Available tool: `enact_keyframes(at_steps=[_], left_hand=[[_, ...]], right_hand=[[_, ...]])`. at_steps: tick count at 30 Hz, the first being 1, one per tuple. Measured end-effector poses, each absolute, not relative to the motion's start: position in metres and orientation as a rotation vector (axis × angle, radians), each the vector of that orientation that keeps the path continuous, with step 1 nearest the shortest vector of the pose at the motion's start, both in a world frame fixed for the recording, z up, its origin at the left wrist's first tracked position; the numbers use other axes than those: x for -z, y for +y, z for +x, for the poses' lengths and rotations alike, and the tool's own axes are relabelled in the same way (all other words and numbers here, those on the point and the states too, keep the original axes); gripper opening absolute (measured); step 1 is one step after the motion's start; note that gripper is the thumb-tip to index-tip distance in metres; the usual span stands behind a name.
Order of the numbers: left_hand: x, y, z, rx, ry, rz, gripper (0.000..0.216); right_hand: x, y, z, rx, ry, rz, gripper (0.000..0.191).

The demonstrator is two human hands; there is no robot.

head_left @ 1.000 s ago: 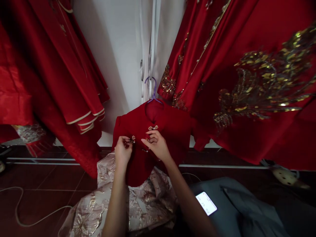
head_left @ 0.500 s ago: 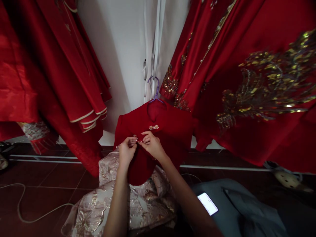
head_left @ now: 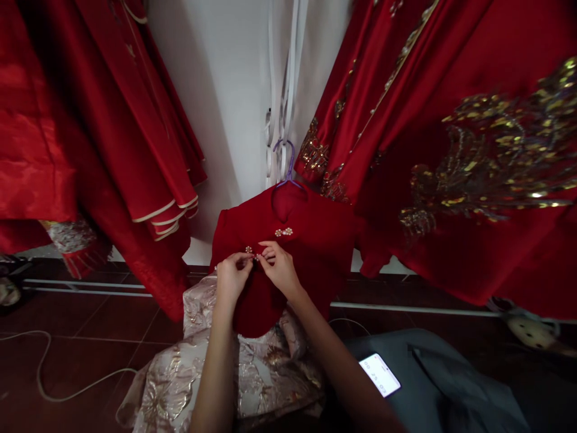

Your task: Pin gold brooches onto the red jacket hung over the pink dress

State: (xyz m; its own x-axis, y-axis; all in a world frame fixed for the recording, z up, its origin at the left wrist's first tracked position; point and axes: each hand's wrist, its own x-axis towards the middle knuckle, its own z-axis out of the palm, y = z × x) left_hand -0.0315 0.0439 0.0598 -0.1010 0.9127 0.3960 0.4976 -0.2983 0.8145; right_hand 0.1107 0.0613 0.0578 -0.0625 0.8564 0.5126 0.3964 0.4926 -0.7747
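Head view showed you red gowns (head_left: 148, 150) hanging to the left and more red, sequinned gowns (head_left: 473, 240) to the right, leaving a gap of pale wall (head_left: 189, 72) between them. White straps (head_left: 295, 66) hung in that gap, with a purple hanger (head_left: 290, 171) at their lower end, and from it hung the top (head_left: 324, 246). Below its hem bunched the brocade (head_left: 265, 379), partly hidden by your forearms. A lit phone (head_left: 381, 374) lay by the left edge of the grey cloth (head_left: 396, 344), beside your right forearm.

Your left hand (head_left: 232, 278) and right hand (head_left: 280, 269) met on the top's front, below its fastened upper clasp (head_left: 283, 232). Both were nearly closed, thumbs and fingertips pinching the lower clasp (head_left: 249, 249); your fingers hid which part each one gripped.
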Motion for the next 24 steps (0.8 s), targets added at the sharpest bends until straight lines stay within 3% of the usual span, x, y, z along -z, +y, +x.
enact_keyframes(at_steps=[6, 11, 16, 22, 24], left_hand=[[-0.056, 0.047, -0.031, -1.333, 1.47, 1.843, 0.014], [-0.044, 0.045, -0.027, -1.307, 1.506, 1.793, 0.02], [-0.051, 0.025, -0.026, -0.911, 1.591, 2.17, 0.015], [-0.071, 0.012, -0.021, -0.515, 1.815, 2.181, 0.008], [-0.074, 0.012, -0.019, -0.422, 1.826, 2.19, 0.016]], right_hand=[[-0.06, 0.06, 0.109, -0.56, -1.67, -1.069, 0.031], [-0.078, 0.051, 0.134, -0.769, -1.821, -0.99, 0.037], [-0.089, 0.027, 0.178, -0.742, -1.924, -1.116, 0.017], [-0.045, 0.011, 0.201, -0.77, -1.984, -1.284, 0.025], [-0.027, 0.011, 0.201, -0.729, -1.97, -1.346, 0.029]])
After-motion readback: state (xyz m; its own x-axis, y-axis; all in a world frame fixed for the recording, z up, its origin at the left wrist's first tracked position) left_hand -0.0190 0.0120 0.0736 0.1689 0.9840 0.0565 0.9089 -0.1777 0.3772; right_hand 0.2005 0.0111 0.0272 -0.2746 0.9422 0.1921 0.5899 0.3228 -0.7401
